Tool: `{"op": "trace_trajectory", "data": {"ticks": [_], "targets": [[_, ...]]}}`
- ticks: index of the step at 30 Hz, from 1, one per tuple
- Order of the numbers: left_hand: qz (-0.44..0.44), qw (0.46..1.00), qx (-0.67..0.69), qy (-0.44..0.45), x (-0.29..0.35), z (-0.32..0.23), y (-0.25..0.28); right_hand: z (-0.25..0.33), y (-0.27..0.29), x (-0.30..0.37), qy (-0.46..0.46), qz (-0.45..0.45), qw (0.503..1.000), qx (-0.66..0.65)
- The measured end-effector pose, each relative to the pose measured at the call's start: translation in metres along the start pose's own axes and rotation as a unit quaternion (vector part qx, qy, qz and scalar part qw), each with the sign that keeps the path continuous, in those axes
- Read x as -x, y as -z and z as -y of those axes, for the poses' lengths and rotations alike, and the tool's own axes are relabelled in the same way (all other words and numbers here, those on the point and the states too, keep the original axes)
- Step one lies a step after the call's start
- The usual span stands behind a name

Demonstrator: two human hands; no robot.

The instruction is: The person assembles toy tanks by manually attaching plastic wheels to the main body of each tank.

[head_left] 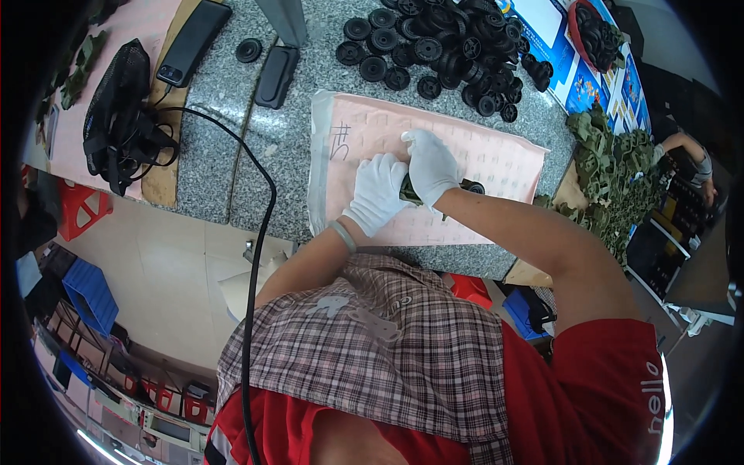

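My left hand (377, 191), in a white glove, is closed on the left end of a dark green part (410, 191) above the pink sheet (372, 122). My gloved right hand (432, 167) is closed over the same part, its thumb and fingers curled at the top. Most of the part is hidden by the gloves, so its full shape cannot be told. A small black wheel (473, 187) shows just right of my right wrist, seemingly joined to the part. Rows of small marks cover the sheet, which lies on the grey speckled table (209, 167).
A heap of black toy wheels (442, 46) lies beyond the sheet. Green plastic parts (616, 167) are piled at the right, near a red bowl (587, 43) of black parts. At the left are a phone (172, 74), a black mesh bag (124, 108) and a cable (271, 194) hanging across my view.
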State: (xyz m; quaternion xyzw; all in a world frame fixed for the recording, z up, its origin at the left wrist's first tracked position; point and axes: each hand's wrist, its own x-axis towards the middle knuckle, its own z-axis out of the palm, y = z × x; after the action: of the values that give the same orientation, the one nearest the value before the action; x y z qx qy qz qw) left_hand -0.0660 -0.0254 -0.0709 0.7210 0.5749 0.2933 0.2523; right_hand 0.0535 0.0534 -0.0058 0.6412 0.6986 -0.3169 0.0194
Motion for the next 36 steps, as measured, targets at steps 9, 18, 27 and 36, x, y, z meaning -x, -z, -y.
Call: {"op": "trace_trajectory", "data": {"ticks": [9,18,27,36], "targets": [[-0.046,0.999,0.011,0.006,-0.004,-0.006,0.002,0.007,0.023,-0.019,0.271,0.134,0.940,0.156],[-0.015,0.999,0.037,0.033,-0.011,-0.016,0.029,-0.002,0.026,-0.037,0.220,-0.145,0.964,-0.039],[0.376,0.701,0.413,0.444,-0.024,0.007,0.097,-0.125,0.068,-0.067,0.088,-0.300,0.944,0.108],[0.207,0.935,-0.119,0.261,-0.031,0.037,0.113,-0.124,0.084,-0.057,0.024,-0.305,0.951,0.045]]}}
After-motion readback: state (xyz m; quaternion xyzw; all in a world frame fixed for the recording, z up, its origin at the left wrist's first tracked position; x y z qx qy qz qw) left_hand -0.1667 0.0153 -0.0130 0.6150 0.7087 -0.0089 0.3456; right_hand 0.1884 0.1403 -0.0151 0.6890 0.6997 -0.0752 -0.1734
